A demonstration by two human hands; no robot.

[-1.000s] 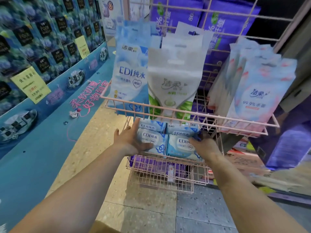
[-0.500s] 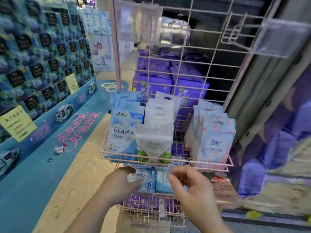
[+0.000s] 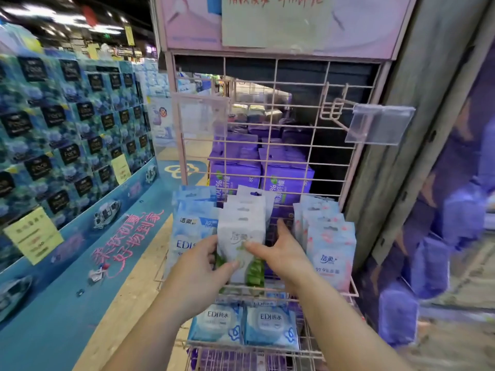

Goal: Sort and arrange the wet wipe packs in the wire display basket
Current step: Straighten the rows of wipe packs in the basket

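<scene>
Both hands have come up from the lower shelf since a second ago, where they were on the flat blue packs, and now they're on the upper wire basket. My view has tipped up too, so I can see the whole pink rack.

My left hand has its thumb across the front of the white and green packs, fingers tucked in beside them against the tall blue packs. My right hand is on the other side, thumb on the front, fingers reaching behind into the gap. So both are closed around that middle stack, pinching it between them. How hard I'm squeezing, I can't tell.

That stack stands upright in the middle of the basket, blue row touching it on the left, and the pink packs sit well apart on the right with bare wire showing between.

I reckon I'm on the straightening step, squaring up the middle row. Next move probably wants the stack shuffled sideways to even out that gap, while keeping the packs upright so the front ones don't flop over the rail.
</scene>
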